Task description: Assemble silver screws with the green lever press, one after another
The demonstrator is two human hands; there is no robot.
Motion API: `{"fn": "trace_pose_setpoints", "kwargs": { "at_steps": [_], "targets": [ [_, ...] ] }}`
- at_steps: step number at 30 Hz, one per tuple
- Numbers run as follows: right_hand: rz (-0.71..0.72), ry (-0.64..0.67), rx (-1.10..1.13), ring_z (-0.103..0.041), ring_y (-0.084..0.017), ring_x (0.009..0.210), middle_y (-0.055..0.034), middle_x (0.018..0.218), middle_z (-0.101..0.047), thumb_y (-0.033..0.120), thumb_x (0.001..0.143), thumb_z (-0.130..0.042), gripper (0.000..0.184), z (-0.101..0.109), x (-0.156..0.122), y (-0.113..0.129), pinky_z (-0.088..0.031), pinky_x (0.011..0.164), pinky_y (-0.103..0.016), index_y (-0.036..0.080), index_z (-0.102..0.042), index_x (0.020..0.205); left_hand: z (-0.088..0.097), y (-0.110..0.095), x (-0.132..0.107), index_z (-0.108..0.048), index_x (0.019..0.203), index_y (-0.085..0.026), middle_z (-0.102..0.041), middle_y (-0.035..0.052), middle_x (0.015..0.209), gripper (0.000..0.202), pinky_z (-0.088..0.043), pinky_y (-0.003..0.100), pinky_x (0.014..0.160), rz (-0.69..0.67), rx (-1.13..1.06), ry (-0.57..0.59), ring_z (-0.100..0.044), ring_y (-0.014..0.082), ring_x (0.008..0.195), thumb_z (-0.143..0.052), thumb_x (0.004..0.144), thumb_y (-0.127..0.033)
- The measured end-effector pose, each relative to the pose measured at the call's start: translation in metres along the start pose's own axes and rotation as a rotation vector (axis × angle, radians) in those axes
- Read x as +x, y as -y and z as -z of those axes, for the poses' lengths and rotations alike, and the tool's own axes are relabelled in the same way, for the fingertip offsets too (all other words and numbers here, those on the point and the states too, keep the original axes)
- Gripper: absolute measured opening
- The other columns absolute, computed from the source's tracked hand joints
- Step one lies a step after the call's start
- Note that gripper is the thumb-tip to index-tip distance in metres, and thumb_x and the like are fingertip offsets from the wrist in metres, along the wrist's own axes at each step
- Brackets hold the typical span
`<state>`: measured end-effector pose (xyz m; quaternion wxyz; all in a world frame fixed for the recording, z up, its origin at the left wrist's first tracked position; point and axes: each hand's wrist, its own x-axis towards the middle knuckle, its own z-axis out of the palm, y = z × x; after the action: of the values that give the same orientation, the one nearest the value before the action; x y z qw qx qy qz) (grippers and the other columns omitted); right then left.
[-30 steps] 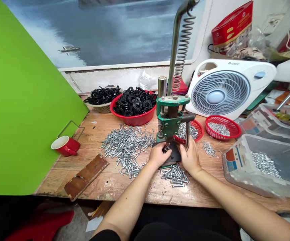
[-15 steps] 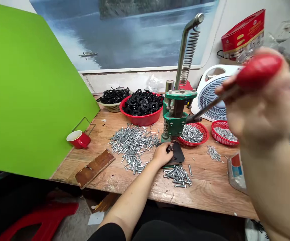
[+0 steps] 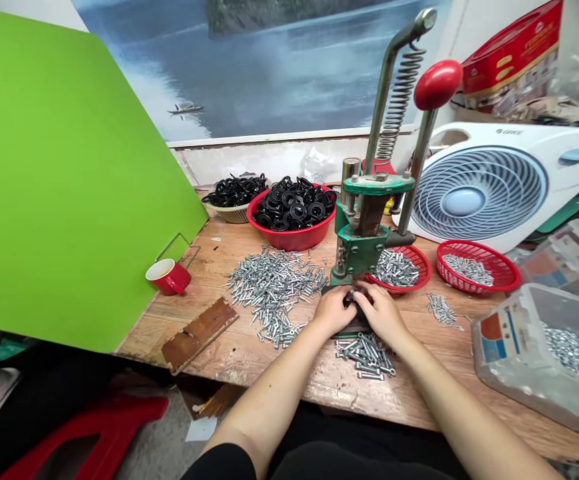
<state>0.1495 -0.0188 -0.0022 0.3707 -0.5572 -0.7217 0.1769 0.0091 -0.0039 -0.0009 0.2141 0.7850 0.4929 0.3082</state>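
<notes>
Both hands meet at the foot of a green hand press (image 3: 364, 250). My left hand (image 3: 335, 310) has its fingers closed on a small part over the press's black base plate (image 3: 357, 325). Beside it, my right hand (image 3: 380, 312) reaches in with thumb and fingers drawn together at the same spot. What they pinch is small, dark and mostly hidden by the fingers. The press lever with its red knob (image 3: 438, 85) stands raised, untouched. Just in front of the base lies a small pile of metal eye bolts (image 3: 367, 357).
Loose bolts (image 3: 272, 287) are heaped left of the press. Behind are a red bowl (image 3: 292, 240) of black rings and a white fan (image 3: 479, 193). Red baskets (image 3: 478, 267) and a clear plastic box (image 3: 534, 373) stand right. A red mug (image 3: 168, 277) and wooden board (image 3: 199, 335) lie left.
My right hand has let go of the lever's red knob and come down beside my left hand. The lever has swung up. My left hand stays at the press base.
</notes>
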Motion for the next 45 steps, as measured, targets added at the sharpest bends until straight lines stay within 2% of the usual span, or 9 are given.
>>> {"fn": "trace_pose_setpoints", "kwargs": {
  "at_steps": [4,17,22,25,28,31,37,41,45],
  "targets": [
    [0.034,0.094,-0.066,-0.051,-0.018,0.087,-0.0057,0.09,-0.059,0.039,0.086,-0.036,0.033,-0.003,0.015,0.0,-0.039,0.08,-0.031,0.018,-0.06,0.089,-0.001,-0.002,0.0,-0.056,0.105,-0.02,-0.062,0.0041,0.104,0.033,-0.044,0.029,0.087,-0.034,0.039,-0.001,-0.056,0.0183,0.094,-0.049,0.073,-0.018],
    [-0.22,0.215,0.41,-0.053,-0.013,0.072,-0.0031,0.077,-0.06,0.047,0.083,-0.036,0.04,0.012,0.005,-0.006,-0.04,0.066,-0.023,0.013,-0.058,0.08,0.006,-0.002,0.003,-0.054,0.11,-0.022,-0.06,0.0028,0.11,0.042,-0.04,0.03,0.092,0.004,0.005,0.119,-0.054,0.0185,0.101,-0.051,0.07,-0.011],
    [-0.147,0.447,0.125,-0.052,-0.014,0.067,-0.0022,0.072,-0.06,0.048,0.083,-0.038,0.04,0.021,-0.03,0.0,-0.038,0.062,-0.024,0.016,-0.061,0.074,0.013,0.008,0.007,-0.052,0.114,-0.023,-0.058,0.0014,0.114,0.044,-0.041,0.029,0.091,-0.048,-0.11,0.233,-0.055,0.0166,0.101,-0.053,0.072,-0.014],
    [-0.079,0.461,-0.017,-0.055,-0.016,0.076,-0.0034,0.082,-0.062,0.043,0.083,-0.041,0.033,0.027,-0.04,0.004,-0.039,0.07,-0.026,0.02,-0.064,0.082,0.015,0.013,0.009,-0.052,0.115,-0.024,-0.057,0.0014,0.116,0.045,-0.042,0.029,0.091,-0.048,-0.138,0.258,-0.055,0.0161,0.101,-0.053,0.072,-0.013],
    [-0.043,0.278,-0.133,-0.055,-0.017,0.085,-0.0057,0.093,-0.061,0.039,0.086,-0.036,0.034,0.041,-0.017,-0.006,-0.039,0.078,-0.028,0.02,-0.063,0.093,0.014,0.011,0.009,-0.051,0.116,-0.024,-0.057,0.0016,0.116,0.045,-0.041,0.03,0.091,-0.037,-0.142,0.263,-0.054,0.0167,0.102,-0.054,0.072,-0.015],
    [-0.16,0.165,-0.388,-0.051,-0.02,0.097,-0.0093,0.104,-0.057,0.038,0.088,-0.032,0.037,0.057,0.03,-0.032,-0.037,0.084,-0.032,0.019,-0.059,0.103,0.014,0.007,0.007,-0.049,0.118,-0.024,-0.056,0.0024,0.118,0.047,-0.041,0.03,0.091,-0.033,-0.146,0.256,-0.054,0.0173,0.102,-0.055,0.072,-0.017],
    [-0.309,0.424,-0.531,-0.052,-0.023,0.098,-0.0133,0.112,-0.052,0.045,0.071,-0.058,0.045,0.056,0.103,-0.08,-0.039,0.082,-0.032,0.015,-0.057,0.105,0.046,0.031,-0.01,-0.053,0.111,-0.021,-0.056,0.0029,0.113,0.041,-0.038,0.028,0.094,0.007,0.024,0.07,-0.051,0.0161,0.104,-0.05,0.072,-0.011],
    [-0.341,0.482,-0.532,-0.055,-0.023,0.091,-0.0126,0.103,-0.058,0.047,0.076,-0.05,0.04,0.044,0.106,-0.09,-0.04,0.076,-0.033,0.015,-0.059,0.097,0.074,0.063,-0.025,-0.061,0.095,-0.02,-0.058,0.0056,0.099,0.026,-0.036,0.034,0.092,0.201,0.385,0.059,-0.05,0.0204,0.099,-0.047,0.074,-0.011],
    [-0.368,0.49,-0.531,-0.056,-0.022,0.087,-0.0109,0.1,-0.06,0.049,0.076,-0.047,0.039,0.043,0.102,-0.092,-0.04,0.074,-0.033,0.017,-0.06,0.095,0.081,0.075,-0.027,-0.062,0.094,-0.023,-0.056,0.0063,0.096,0.02,-0.036,0.034,0.088,0.209,0.513,0.144,-0.049,0.0225,0.097,-0.054,0.076,-0.022]
  ]
}}
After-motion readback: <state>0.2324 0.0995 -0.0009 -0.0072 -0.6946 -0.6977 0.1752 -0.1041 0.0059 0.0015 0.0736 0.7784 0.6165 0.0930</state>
